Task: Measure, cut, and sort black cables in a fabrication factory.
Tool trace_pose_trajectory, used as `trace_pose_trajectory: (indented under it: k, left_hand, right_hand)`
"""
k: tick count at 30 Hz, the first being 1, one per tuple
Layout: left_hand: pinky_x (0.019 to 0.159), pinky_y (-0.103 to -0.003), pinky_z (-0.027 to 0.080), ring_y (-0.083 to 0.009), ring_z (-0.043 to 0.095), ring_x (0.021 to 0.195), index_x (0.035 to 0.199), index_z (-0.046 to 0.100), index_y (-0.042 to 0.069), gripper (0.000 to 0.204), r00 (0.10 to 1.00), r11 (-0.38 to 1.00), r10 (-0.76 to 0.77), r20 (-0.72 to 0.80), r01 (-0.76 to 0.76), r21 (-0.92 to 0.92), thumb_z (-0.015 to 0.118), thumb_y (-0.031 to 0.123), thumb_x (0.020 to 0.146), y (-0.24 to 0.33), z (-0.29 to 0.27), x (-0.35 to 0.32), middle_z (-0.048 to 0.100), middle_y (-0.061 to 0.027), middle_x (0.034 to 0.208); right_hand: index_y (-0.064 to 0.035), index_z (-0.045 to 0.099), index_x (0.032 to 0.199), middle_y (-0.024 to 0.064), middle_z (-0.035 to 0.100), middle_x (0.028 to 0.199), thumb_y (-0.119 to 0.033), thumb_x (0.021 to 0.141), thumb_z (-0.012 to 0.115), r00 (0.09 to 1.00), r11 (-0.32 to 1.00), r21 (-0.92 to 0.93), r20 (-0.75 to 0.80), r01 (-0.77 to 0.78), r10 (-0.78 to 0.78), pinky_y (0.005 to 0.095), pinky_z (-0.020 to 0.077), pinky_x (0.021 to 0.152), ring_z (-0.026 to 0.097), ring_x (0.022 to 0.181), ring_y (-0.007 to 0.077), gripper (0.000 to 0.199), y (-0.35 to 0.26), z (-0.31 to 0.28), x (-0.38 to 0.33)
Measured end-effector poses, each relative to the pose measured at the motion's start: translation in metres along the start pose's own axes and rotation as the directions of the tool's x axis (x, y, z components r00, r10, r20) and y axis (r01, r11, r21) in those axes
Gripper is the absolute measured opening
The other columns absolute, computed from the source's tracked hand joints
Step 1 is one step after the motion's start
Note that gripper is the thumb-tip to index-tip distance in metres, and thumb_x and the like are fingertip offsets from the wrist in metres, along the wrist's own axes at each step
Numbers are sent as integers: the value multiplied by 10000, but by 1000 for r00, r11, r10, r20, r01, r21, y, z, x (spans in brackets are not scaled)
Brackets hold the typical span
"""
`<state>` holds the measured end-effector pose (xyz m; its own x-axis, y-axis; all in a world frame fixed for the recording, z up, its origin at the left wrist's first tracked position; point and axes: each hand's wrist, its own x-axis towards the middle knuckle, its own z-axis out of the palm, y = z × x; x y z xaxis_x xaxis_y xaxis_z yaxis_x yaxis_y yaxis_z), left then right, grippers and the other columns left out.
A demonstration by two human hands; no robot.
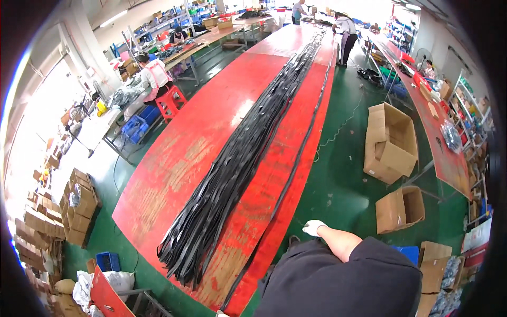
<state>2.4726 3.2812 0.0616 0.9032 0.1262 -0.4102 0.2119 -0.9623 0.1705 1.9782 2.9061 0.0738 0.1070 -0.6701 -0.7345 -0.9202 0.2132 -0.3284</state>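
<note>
A long black strip [289, 182] runs along the right side of a red table [174, 153]. Its near end reaches the lower edge of the view, where a sliver of my left hand [222, 314], in a white glove, closes on it; most of that hand is cut off. My right hand [314, 228], also white-gloved, hangs beside the table's right edge over the green floor. Its fingers are loosely apart and it holds nothing. Left of the single strip lies a thick bundle of black strips [232, 174], stretching to the far end, its loose ends fanned out nearest me.
Cardboard boxes [388, 158] stand on the floor at right, beside a long red side table [449, 153]. A person [346, 34] stands at the far end; another [155, 79] works at left near a red stool [171, 103]. A red board [105, 296] stands at lower left.
</note>
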Motion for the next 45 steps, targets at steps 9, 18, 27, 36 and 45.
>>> trace_pose_trajectory:
  k: [9, 18, 27, 36, 45]
  left_hand:
    - [779, -443, 571, -303, 699, 906, 1050, 760, 9, 465, 1000, 1000, 9, 1, -9, -2, 647, 456, 990, 5, 10, 3, 757, -147, 1031]
    - [762, -436, 572, -297, 696, 885, 1033, 757, 14, 447, 1000, 1000, 17, -25, -17, 1, 631, 442, 997, -1, 11, 9, 753, -137, 1005]
    - [745, -428, 573, -292, 694, 864, 1017, 754, 19, 432, 996, 999, 53, -66, -53, -3, 615, 427, 1004, -1, 9, 19, 750, -128, 979]
    - [728, -421, 575, -287, 692, 842, 1000, 752, 24, 418, 972, 987, 147, -185, -155, -30, 599, 413, 1011, 4, 2, 33, 747, -118, 953]
    - [910, -460, 537, -363, 681, 990, 1179, 686, -78, 358, 917, 685, 231, -324, -390, -616, 669, 234, 1004, 51, -34, 106, 740, -242, 1156]
  right_hand:
    - [-95, 759, 1255, 169, 740, 1285, -438, 971, 614, 1000, 1000, -6, -16, -26, 26, 457, 513, 1057, 679, 1232, 361, 468, 13, 15, -1]
    - [-94, 765, 1238, 171, 737, 1289, -437, 965, 609, 1000, 1000, -23, -17, 10, -10, 482, 522, 1047, 679, 1228, 377, 465, 0, 22, -1]
    - [-111, 753, 1287, 154, 729, 1322, -435, 977, 605, 999, 999, 28, -27, 22, -21, 464, 505, 1080, 658, 1272, 357, 472, -25, 41, -2]
    - [-105, 772, 1235, 164, 744, 1284, -456, 946, 641, 996, 992, 126, -88, -16, 27, 467, 533, 1040, 685, 1227, 370, 473, -23, 49, 16]
    - [-74, 765, 1235, 181, 742, 1280, -445, 950, 648, 994, 997, 78, -112, 20, -11, 471, 534, 1035, 691, 1211, 381, 482, -42, 28, 22]
